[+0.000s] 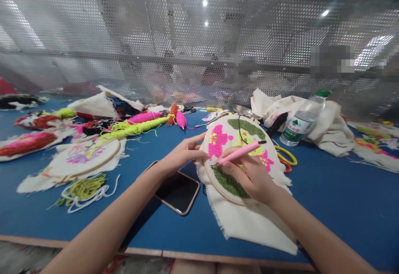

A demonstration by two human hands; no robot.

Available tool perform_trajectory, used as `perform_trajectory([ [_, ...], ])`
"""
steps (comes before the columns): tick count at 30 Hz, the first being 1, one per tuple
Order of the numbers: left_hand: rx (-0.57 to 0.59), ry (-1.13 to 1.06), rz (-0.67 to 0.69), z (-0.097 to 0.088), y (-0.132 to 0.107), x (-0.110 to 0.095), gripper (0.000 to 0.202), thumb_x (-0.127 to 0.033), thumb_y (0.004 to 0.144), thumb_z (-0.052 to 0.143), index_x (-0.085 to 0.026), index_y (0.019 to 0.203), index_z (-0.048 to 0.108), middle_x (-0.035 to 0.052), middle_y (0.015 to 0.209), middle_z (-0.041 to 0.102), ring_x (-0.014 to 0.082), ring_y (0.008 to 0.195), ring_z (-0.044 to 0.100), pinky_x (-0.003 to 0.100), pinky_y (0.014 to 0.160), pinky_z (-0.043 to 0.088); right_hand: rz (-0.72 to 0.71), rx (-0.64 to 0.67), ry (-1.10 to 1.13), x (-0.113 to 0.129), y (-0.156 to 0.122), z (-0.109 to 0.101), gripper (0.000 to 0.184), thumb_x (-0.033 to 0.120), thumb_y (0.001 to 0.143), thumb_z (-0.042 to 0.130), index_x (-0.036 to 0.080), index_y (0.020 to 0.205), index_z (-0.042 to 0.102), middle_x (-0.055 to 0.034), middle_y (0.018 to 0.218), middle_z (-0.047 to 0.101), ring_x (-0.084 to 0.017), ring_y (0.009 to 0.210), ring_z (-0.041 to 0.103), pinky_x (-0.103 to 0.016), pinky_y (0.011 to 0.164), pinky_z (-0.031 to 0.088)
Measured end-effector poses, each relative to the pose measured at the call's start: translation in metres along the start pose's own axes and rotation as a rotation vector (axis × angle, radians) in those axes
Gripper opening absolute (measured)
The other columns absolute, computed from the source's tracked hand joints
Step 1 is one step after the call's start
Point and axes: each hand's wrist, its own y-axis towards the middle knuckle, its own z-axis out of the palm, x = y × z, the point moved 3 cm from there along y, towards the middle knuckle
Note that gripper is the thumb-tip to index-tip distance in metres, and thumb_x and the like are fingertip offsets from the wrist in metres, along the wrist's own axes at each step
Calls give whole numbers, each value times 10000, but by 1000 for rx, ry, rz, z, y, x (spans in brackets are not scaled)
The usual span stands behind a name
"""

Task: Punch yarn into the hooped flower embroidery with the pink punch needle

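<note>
My right hand [249, 174] is closed around a pink punch needle [240, 152], with dark yarn running from its back end. The needle's tip meets white cloth near a dark green patch [230, 182]. That cloth is stretched in a round wooden embroidery hoop [218, 191], tilted towards me, and bears pink flowers [217, 142], yellow stitching and another green patch. My left hand [188, 151] grips the hoop's left rim, thumb on the front and fingers partly hidden behind it. Frayed loose cloth [255, 226] hangs below the hoop onto the blue table.
A phone [179, 191] lies left of the hoop. Farther left are a second hoop [102, 164] and yarn bundles [84, 189]. Scissors with yellow handles [286, 155], a water bottle [301, 122] and crumpled cloth [333, 128] sit right. A perforated metal screen [187, 37] closes the back.
</note>
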Motion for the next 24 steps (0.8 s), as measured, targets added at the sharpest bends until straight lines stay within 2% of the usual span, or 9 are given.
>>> perform_trajectory([
  [4,-1,2,5,0,0,0,710,-184,691,653,-212,1364,426,29,863,696,231,861,607,308,737,467,68,-8,60,-2,-1,1,124,278,906,484,206,906,584,-45,861,666,-171,753,632,-296,665,486],
  [9,-5,9,-5,2,-1,-3,715,-190,694,658,-205,1366,417,28,841,683,217,839,602,296,722,462,85,-153,205,1,4,2,53,236,822,602,207,781,584,-20,827,620,-171,822,610,-306,756,490],
  [11,-7,15,-12,2,-1,-3,713,-194,693,659,-201,1364,418,25,816,676,209,816,602,289,705,460,119,-172,322,0,6,4,70,216,813,605,207,765,556,-10,825,596,-157,811,595,-298,743,493],
  [17,-8,21,-14,2,-1,-4,685,-207,684,662,-188,1336,453,13,748,656,183,730,595,265,641,448,315,-85,604,-7,8,5,103,282,795,645,187,775,612,-2,706,595,-123,639,575,-257,589,483],
  [21,-7,27,-12,2,-1,-4,655,-208,685,658,-179,1314,477,10,728,645,175,714,589,253,624,438,377,-31,694,-7,6,4,118,293,821,608,182,862,616,-23,743,633,-150,721,614,-276,637,501],
  [24,-8,31,-7,3,-1,-5,639,-207,685,655,-175,1301,488,7,720,637,168,706,584,245,615,433,365,-41,607,-6,5,2,137,294,828,601,179,899,620,-42,817,662,-166,780,638,-288,682,518],
])
